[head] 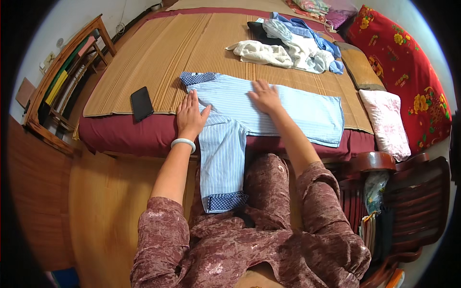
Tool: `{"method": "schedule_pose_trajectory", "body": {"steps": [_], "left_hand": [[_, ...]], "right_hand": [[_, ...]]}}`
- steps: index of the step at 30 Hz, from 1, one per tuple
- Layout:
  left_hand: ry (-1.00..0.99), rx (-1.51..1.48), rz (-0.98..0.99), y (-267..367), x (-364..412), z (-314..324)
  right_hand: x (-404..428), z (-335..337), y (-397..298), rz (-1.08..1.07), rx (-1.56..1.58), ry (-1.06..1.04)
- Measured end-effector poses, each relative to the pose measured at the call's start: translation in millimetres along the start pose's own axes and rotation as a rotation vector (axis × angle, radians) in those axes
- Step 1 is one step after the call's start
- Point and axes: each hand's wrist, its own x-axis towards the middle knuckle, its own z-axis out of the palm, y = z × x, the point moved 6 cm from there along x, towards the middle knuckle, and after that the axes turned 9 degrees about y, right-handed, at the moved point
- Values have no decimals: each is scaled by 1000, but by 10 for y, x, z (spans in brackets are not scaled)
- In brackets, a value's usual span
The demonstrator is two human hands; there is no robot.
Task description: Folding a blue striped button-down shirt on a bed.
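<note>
A light blue striped shirt (306, 111) lies folded lengthwise on the bed, its collar at the left and its hem at the right. The collar (198, 78) and the cuff (227, 202) are navy with white dots. One sleeve (222, 151) hangs over the bed's front edge towards my lap. My left hand (191, 115), with a pale bangle at its wrist, rests flat at the shoulder just below the collar. On the upper body of the shirt lies my right hand (265, 96), palm down with fingers spread. Neither hand grips the cloth.
A black smartphone (142, 103) lies left of the shirt on the woven mat (151, 54). Crumpled clothes (288, 46) are heaped at the back right. Pillows (385, 120) line the bed's right side. A dark wooden chair (414, 205) stands at right, a wood-framed rack (68, 82) at left.
</note>
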Motion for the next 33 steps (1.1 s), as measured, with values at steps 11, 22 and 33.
{"method": "schedule_pose_trajectory", "body": {"steps": [11,22,33], "left_hand": [[-52,45,-22,-46,-6,18],[-34,49,2,-92,-11,36],[-90,66,-17,0,26,50]], "right_hand": [[-1223,-1023,2639,576,-402,23],[-1315,-1102,2671,671,-437,-3],[-803,-418,471,118,74,6]]}}
